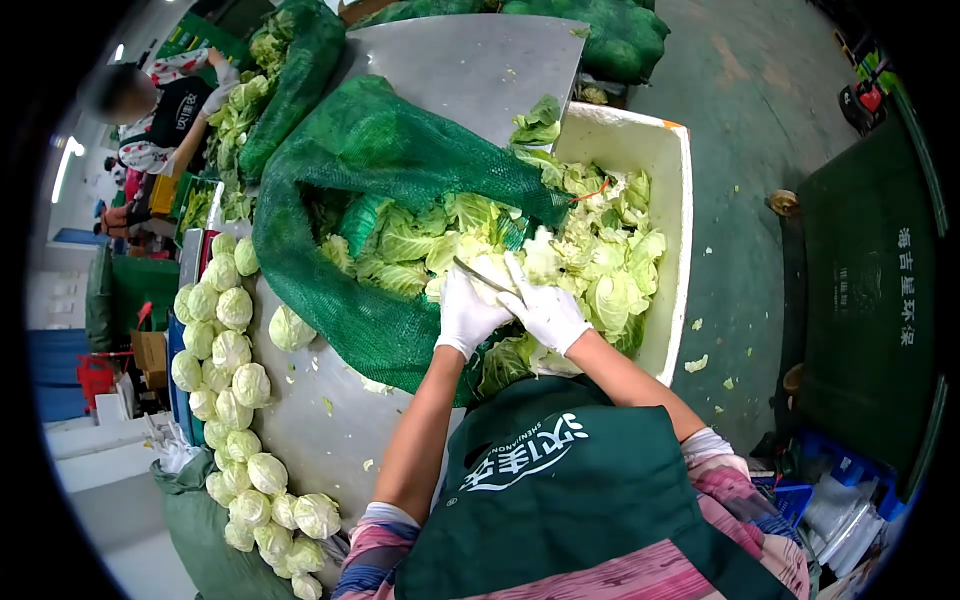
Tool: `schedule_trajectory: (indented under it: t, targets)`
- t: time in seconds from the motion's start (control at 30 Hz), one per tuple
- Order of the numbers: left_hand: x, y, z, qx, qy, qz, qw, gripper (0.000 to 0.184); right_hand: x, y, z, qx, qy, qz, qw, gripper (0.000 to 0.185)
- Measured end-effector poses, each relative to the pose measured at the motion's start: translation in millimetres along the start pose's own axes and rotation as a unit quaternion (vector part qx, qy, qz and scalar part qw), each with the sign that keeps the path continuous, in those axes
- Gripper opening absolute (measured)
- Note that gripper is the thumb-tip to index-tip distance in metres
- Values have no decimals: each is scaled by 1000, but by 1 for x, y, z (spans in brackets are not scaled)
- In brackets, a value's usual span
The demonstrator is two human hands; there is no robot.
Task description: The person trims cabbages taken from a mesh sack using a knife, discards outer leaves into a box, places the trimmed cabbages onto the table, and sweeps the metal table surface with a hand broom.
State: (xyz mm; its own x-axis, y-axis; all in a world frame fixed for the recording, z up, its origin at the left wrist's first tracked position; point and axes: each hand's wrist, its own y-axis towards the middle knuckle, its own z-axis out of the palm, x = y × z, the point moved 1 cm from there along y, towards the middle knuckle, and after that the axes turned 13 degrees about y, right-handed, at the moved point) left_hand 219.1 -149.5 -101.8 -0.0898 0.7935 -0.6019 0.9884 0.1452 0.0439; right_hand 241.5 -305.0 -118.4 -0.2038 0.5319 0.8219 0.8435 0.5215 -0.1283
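My left hand (470, 313), in a white glove, is closed against a pale cabbage (486, 290), mostly hidden between my hands. A knife (484, 276) lies slantwise across it, showing as a thin dark blade. My right hand (548, 308), also gloved, closes around the knife's near end, its grip mostly covered. Just beyond both hands, a green mesh sack (345, 150) gapes with loose cabbages and leaves (400, 245) inside. To the right, a white foam box (678, 250) holds a heap of trimmed leaves (615, 290).
Trimmed cabbages (232, 350) line the left edge of the metal table (330, 430), with one single cabbage (291, 328) apart. Full green sacks (600, 40) stand at the back. Another person (175, 110) works at far left. A large green bin (865, 270) stands on the right.
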Motion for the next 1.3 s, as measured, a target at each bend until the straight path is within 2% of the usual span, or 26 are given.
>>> schedule_trajectory:
  t: [0.07, 0.13, 0.17, 0.3, 0.37, 0.63, 0.7, 0.73, 0.8, 0.87, 0.93, 0.97, 1.0, 1.03, 1.1, 1.13, 1.23, 1.3]
  targets:
    - [-6, -1, -2, -2, 17, 14, 1000, 80, 4, 1, 1, 12, -35, -32, 999, 67]
    - [-9, 1, -5, 24, -62, -9, 998, 79, 6, 3, -2, 23, -89, -43, 995, 65]
    - [-10, 1, -8, 21, -39, -4, 999, 79, 9, 4, -3, -1, -102, -52, 993, 63]
    - [-7, -2, -4, -4, 15, 0, 1000, 77, 16, 9, -14, 7, -100, -62, 993, 54]
    - [-2, -2, 1, -33, 64, -29, 997, 75, 12, 17, -15, 19, -98, -51, 994, 52]
    - [-5, -2, 4, -22, 146, -66, 987, 76, 7, 25, -17, 38, -77, -28, 996, 48]
    - [-8, -2, 5, -5, 170, -88, 982, 81, 4, 26, -16, 13, -67, 5, 998, 44]
    - [-10, -9, 6, -5, 168, -87, 982, 81, -24, 42, -7, -99, 12, -103, 990, 41]
    - [-14, -34, 3, -105, 210, 44, 971, 87, -30, 58, -52, -71, 19, 77, 994, 40]
    - [4, -42, 2, -88, 182, 33, 979, 93, -50, 65, -68, -102, 2, 103, 989, 44]
    - [29, -42, 3, -53, 6, -82, 995, 96, -39, 58, -66, -71, -18, 154, 985, 58]
    - [31, -38, 1, -30, -15, -114, 993, 98, -28, 52, -54, -70, 26, 151, 986, 62]
    - [29, -35, 0, -31, -16, -114, 993, 98, -17, 43, -40, -67, 70, 148, 984, 68]
    - [23, -33, -1, -48, 16, -100, 994, 100, -7, 31, -28, -48, 103, 81, 990, 74]
    - [15, -29, 1, -64, 37, -91, 993, 107, 13, 11, -9, 16, 73, 70, 995, 77]
    - [16, -28, 1, -65, 37, -92, 993, 107, 19, 3, 0, -12, 61, 24, 998, 77]
    - [24, -22, -4, 25, 71, -33, 997, 114, 18, -7, 11, -1, 63, 42, 997, 68]
    - [34, -20, -7, 51, 101, 33, 993, 120, 10, -5, 15, 11, 47, 46, 998, 70]
